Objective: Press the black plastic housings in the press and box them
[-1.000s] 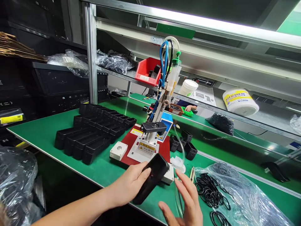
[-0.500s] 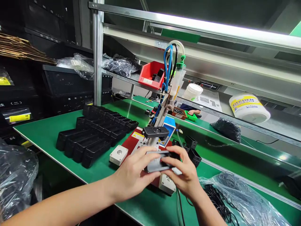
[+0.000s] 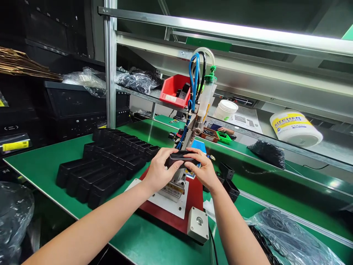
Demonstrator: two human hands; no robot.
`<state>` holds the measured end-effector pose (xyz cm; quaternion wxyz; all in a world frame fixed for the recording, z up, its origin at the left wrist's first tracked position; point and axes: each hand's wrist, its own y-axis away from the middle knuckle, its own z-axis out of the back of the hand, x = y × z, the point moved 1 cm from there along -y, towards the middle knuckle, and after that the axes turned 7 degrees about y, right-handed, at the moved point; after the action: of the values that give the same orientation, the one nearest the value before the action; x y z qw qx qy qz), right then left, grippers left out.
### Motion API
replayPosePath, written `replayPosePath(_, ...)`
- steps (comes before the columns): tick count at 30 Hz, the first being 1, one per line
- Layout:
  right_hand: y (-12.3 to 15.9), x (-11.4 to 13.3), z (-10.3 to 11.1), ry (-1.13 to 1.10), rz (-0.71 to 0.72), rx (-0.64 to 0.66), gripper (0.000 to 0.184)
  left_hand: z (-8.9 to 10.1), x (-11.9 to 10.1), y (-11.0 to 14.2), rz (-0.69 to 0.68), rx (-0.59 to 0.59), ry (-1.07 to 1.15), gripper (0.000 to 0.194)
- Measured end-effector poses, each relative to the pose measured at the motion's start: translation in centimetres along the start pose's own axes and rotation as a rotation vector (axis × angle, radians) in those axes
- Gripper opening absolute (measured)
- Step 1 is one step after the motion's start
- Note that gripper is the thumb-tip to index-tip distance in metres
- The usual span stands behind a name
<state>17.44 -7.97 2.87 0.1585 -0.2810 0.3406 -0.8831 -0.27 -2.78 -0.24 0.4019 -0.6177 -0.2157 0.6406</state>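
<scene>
Both my hands are closed around a small black plastic housing [image 3: 179, 157] at the fixture of a bench-top dispensing machine [image 3: 196, 127]. My left hand [image 3: 160, 168] pinches its left end between thumb and fingers, while my right hand [image 3: 203, 167] grips the right end the same way. Fingers cover much of the housing, so I cannot tell whether one piece or two are stacked there. Above it rises the machine's clear syringe [image 3: 206, 97] with a green cap. Below lies the red base [image 3: 190, 198], with a grey button box [image 3: 198, 223] at its front right corner.
Rows of black plastic cases [image 3: 107, 184] stand on the green table [image 3: 143, 235] at left. Several black cases [image 3: 228, 184] sit right of the machine. A plastic bag [image 3: 286, 228] with black cables lies at lower right. The shelf holds a red bin [image 3: 173, 90] and a wipes tub [image 3: 296, 129].
My hands have moved up and away from me to the fixture, bringing the held piece where the ribbed black part sat. The red base and right button box are now uncovered.
</scene>
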Motion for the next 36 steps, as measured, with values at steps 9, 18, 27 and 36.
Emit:
replayPosePath(9, 0.2, 0.6, -2.0, 0.026, -0.025, -0.237, 0.017, -1.3, 2.5, -0.1, -0.048, -0.059, 0.158, 0.023)
replayPosePath(18, 0.6, 1.5, -1.7, 0.231, -0.044, -0.197, 0.022, 0.6, 4.6, -2.0, 0.063, 0.179, 0.284, 0.04)
replayPosePath(27, 0.6, 1.5, -1.4, 0.233, -0.068, -0.166, 0.025, 0.5, 3.8, -3.4, 0.144, 0.135, 0.339, 0.036)
replayPosePath(36, 0.6, 1.8, -1.8, 0.261, -0.042, -0.249, 0.023, -0.9, 3.4, -3.8, 0.178, -0.032, 0.369, 0.034)
